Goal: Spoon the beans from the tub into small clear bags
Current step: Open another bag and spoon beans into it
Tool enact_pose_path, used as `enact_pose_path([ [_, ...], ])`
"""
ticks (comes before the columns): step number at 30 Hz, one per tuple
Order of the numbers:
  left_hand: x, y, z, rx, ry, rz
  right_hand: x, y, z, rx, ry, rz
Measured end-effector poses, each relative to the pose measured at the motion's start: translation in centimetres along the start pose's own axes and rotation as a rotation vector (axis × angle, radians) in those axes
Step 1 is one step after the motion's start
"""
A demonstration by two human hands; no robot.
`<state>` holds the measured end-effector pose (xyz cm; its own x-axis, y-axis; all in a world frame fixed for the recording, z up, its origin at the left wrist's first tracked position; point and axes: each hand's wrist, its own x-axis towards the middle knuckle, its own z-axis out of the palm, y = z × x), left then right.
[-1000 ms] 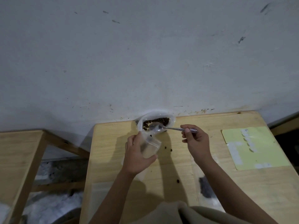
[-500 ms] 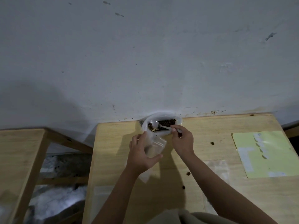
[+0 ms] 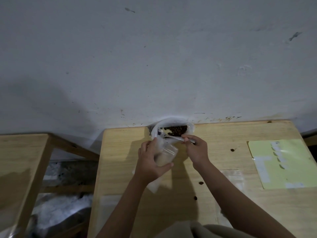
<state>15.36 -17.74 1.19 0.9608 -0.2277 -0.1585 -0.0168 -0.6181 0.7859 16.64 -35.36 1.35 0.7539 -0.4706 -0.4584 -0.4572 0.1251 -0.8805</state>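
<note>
Right hand (image 3: 195, 150) is pinching the spoon (image 3: 173, 137) by its handle, with the fingers closed tight around it. Its bowl is sitting inside the tub (image 3: 171, 130), down among the beans (image 3: 176, 131). I am seeing the spoon lying almost flat, with its long way going side to side. The bowl end is pointing left, toward the bag (image 3: 165, 152), and the handle end is pointing right.

Left hand (image 3: 151, 163) is wrapping around the bag, with the thumb below and the fingers curled over the far side. It is holding the bag just beside the tub, with the open mouth facing up and toward the tub. The bag is looking empty to me, though it is blurry and hard to tell.

The tub is sitting at the back edge of the table (image 3: 223, 169), touching the wall. A good pile of beans is waiting in it, so I am guessing lots of scooping is left to do. A few beans are lying loose on the table (image 3: 232, 150). More clear bags are lying flat near the right arm (image 3: 231, 177), and I am not seeing beans in them. A yellow sheet (image 3: 281, 164) is resting far off to the right.
</note>
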Motion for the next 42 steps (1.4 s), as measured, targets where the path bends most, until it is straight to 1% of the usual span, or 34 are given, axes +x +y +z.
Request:
enact_pose_path([
  [4,-0.4,0.1,-0.1,0.016,-0.001,0.000,-0.7,0.2,-1.3,0.073,0.061,0.104],
  [8,-0.9,-0.1,-0.2,0.026,0.010,-0.008,-1.7,0.0,-3.1,0.112,0.086,0.098],
  [15,-1.7,-0.4,0.1,0.108,0.030,-0.013,-4.0,-1.5,-6.2,0.077,0.028,-0.084],
  [21,-1.8,0.4,0.6,0.064,0.077,0.041,-6.4,-2.5,-7.4,-0.111,-0.078,-0.352],
  [24,-2.0,0.9,0.9,0.037,0.138,0.048,-6.6,-2.8,-7.3,-0.098,-0.034,-0.440],
  [28,-2.2,1.3,0.9,-0.001,0.203,0.036,-5.6,-3.0,-6.6,-0.045,0.045,-0.448],
  [30,-2.4,1.5,0.9,-0.031,0.248,0.065,-4.7,-2.8,-6.0,-0.086,0.045,-0.436],
  [34,-2.7,2.0,0.6,-0.088,0.320,0.147,-2.8,-2.1,-4.2,-0.253,0.008,-0.357],
  [38,-2.8,2.4,0.5,-0.101,0.335,0.167,-1.8,-2.2,-2.9,-0.321,-0.056,-0.253],
  [39,-2.9,2.4,0.5,-0.102,0.341,0.171,-1.8,-2.2,-2.9,-0.353,-0.051,-0.237],
  [40,-3.0,2.5,0.4,-0.102,0.351,0.172,-1.9,-2.2,-3.0,-0.413,-0.012,-0.252],
  [42,-3.1,2.7,0.4,-0.114,0.368,0.169,-2.8,-2.1,-3.5,-0.525,0.104,-0.395],
])
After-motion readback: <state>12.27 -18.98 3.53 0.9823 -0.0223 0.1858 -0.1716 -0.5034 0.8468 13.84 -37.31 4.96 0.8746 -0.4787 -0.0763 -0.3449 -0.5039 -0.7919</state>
